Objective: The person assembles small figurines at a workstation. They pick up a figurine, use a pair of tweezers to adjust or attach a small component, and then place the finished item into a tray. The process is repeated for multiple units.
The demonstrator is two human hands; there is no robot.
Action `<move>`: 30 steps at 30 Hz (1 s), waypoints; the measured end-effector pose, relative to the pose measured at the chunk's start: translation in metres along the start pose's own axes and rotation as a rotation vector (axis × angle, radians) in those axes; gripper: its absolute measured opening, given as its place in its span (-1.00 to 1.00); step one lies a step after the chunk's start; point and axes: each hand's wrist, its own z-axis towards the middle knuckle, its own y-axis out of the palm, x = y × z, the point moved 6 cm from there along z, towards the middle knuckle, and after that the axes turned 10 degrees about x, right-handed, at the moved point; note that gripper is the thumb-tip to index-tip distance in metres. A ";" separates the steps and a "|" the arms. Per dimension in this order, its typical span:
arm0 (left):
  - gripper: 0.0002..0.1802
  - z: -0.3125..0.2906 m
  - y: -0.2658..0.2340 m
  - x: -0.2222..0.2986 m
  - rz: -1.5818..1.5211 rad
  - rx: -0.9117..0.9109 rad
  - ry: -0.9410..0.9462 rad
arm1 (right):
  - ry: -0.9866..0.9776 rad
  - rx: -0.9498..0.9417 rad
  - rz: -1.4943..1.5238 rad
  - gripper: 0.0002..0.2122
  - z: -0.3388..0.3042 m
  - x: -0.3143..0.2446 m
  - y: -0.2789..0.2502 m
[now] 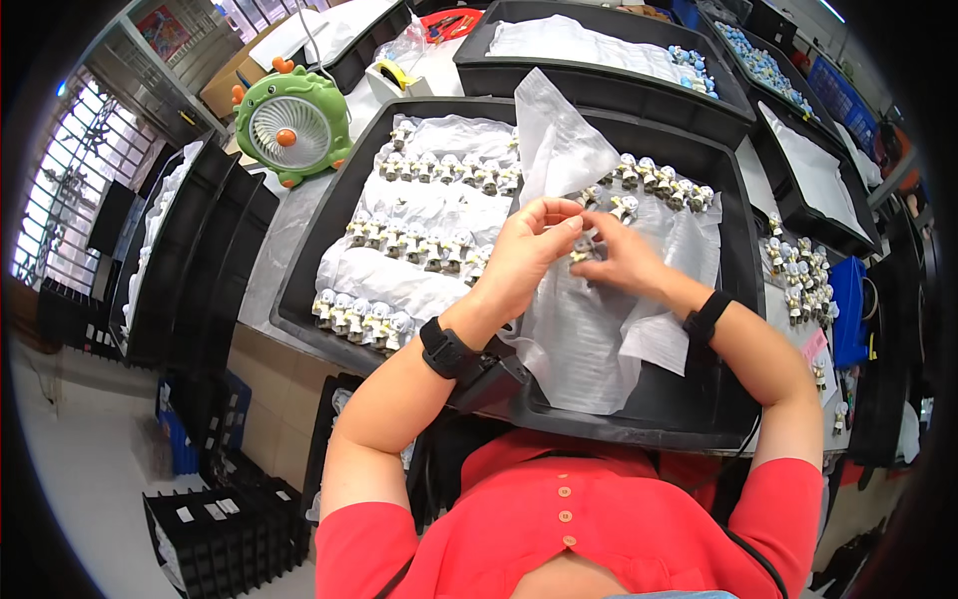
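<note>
As fingers (614, 238) hold figurine (583, 250), sheeting (579, 344) underneath

We can read no text or number. At the lower left of the frame, small white labels (185, 514) stand on the black crates (235, 554), too small for reading.

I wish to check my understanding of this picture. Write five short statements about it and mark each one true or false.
1. The left hand and the right hand are above a black tray. True.
2. A green fan stands to the right of this tray. False: it stands to the left, near the far corner.
3. Small figures form rows in the tray's left part. True.
4. The sleeves are blue. False: they are red.
5. Both wrists are bare. False: each wears a black band.
</note>
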 end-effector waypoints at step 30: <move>-0.54 -0.013 0.023 0.009 -0.311 -0.269 -0.097 | -0.366 0.193 0.301 -0.16 -0.019 -0.088 -0.058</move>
